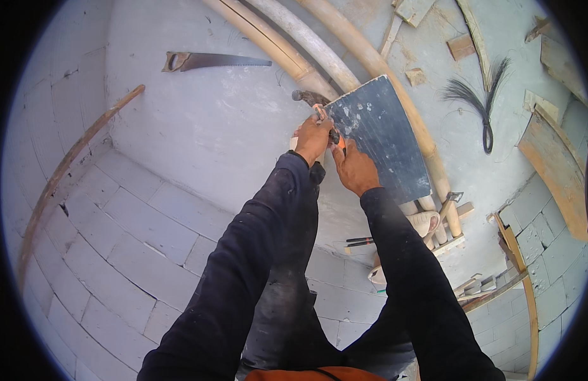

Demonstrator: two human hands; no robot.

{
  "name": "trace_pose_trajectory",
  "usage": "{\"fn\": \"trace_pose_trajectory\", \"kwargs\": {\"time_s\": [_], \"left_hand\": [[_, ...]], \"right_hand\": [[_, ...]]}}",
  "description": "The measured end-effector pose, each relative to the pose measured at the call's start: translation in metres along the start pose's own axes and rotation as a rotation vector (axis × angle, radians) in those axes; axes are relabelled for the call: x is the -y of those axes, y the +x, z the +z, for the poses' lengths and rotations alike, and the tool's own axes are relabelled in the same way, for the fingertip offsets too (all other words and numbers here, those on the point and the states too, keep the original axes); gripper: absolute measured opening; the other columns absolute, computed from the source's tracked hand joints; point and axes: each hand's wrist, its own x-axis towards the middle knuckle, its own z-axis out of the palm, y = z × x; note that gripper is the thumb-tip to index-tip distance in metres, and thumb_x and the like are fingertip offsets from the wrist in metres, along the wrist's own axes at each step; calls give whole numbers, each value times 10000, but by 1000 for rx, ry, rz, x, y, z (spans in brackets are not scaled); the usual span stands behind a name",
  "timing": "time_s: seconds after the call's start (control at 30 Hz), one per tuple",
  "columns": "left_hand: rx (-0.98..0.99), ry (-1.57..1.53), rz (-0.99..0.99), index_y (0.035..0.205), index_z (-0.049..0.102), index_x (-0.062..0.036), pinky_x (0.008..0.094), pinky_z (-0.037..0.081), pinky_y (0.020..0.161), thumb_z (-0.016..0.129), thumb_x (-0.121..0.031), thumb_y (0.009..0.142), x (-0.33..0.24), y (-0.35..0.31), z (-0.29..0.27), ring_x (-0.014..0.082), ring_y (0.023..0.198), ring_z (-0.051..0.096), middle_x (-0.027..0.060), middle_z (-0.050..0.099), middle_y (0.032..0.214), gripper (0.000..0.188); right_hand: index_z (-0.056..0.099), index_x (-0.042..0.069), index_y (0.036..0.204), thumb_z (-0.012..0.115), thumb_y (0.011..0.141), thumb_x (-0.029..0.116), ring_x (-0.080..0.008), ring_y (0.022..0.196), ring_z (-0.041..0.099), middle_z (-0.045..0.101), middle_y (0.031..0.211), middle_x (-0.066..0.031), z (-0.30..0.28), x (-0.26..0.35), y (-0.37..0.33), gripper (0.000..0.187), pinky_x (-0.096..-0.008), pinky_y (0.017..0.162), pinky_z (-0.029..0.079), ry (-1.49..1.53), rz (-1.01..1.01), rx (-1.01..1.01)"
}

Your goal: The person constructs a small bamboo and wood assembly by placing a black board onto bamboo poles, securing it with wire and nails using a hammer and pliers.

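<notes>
Sleeves [240, 267]: both are dark, and they reach up toward the dark board [386, 136].
Right hand [357, 170]: it is at the left edge of the dark board; its fingers are closed around an orange handle [343, 147]. Whether this handle is a part of the hammer [311, 98], I cannot tell.
Left hand [313, 138]: it is just beside the left corner of the dark board, with the fingers bent and gripping the hammer below its head.
Hammer: its dark head shows above the left hand, near the left corner of the dark board; the hands hide much of the rest.
Poles [340, 28]: three long, rounded ones run under the dark board, which lies on them, and they go on beyond its upper side.
Small tool [455, 197]: it has a metal head, and it is near the lower right corner of the dark board.
Wire bundle [487, 117]: black, bent into a loop at one end, on the floor [192, 127] to the right of the dark board.
Saw [221, 60]: it lies flat on the floor, well apart from the dark board, to its upper left.
Curved stick [72, 155]: it is the farthest to the left of the dark board.
</notes>
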Motion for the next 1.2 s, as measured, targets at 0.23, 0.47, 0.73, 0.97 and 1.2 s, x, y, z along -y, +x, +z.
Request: {"fn": "trace_pose_trajectory", "kwargs": {"time_s": [0.23, 0.47, 0.73, 0.97, 1.2], "left_hand": [[-5, -31, -43, 1247, 625, -61, 360, 596, 717, 535, -326, 1079, 4, 8, -5, 161, 875, 689, 59, 669, 995, 327], [102, 90, -278, 1071, 636, -20, 371, 599, 596, 556, -338, 1082, -83, 22, -47, 198, 686, 684, 76, 668, 858, 328], [118, -57, -112, 1327, 588, -81, 418, 623, 842, 501, -337, 1108, -14, 0, -22, 220, 941, 720, 97, 680, 1156, 348], [130, 30, -157, 1329, 602, -59, 431, 661, 791, 513, -331, 1084, -8, -18, 10, 229, 876, 714, 102, 671, 1117, 377], [222, 129, -200, 1084, 669, -54, 375, 607, 688, 511, -341, 1068, -41, 4, -25, 177, 788, 691, 55, 676, 943, 329]], "right_hand": [[612, 27, 1326, 573, 1094, 527, -197, 643, 671, 653, 797, -66, -27, -13, -45, 553, -364, 562, 570, 1192, 190, 549], [568, 104, 1106, 587, 1119, 278, -150, 628, 587, 609, 830, -53, -34, 133, -60, 175, -338, 553, 526, 1996, 424, 303], [609, 81, 1215, 638, 1068, 503, -101, 476, 540, 579, 751, -6, -15, 7, -66, 448, -273, 392, 454, 1232, 102, 304], [609, 50, 1335, 605, 1057, 607, -91, 419, 512, 550, 670, 9, -14, -34, -73, 622, -257, 393, 432, 1179, 174, 370], [561, 121, 1155, 649, 1075, 485, -139, 523, 572, 573, 726, -3, 12, 37, -86, 383, -309, 449, 468, 1700, 307, 338]]}}
